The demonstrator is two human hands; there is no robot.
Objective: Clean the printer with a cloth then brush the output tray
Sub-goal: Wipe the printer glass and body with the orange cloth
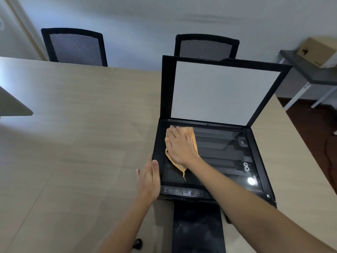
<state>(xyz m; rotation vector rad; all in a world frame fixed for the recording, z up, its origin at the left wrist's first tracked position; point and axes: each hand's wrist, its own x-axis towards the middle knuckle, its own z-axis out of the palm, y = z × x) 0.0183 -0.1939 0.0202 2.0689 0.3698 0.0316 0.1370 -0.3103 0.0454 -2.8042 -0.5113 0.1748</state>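
A black printer (259, 161) stands on the table with its scanner lid (224, 92) raised upright, white pad facing me. My right hand (180, 145) lies flat on an orange cloth (177, 166), pressing it onto the far left part of the scanner glass (222, 152). My left hand (148, 178) rests flat against the printer's left side, thumb on its top edge. The black output tray (197, 229), speckled with dust, sticks out from the printer's front toward me.
The light wood table (73, 134) spreads wide to the left. Two black mesh chairs (74, 46) (206, 46) stand behind it. A grey side table with a cardboard box (319, 52) is at far right. A small black object (137, 243) lies near the front edge.
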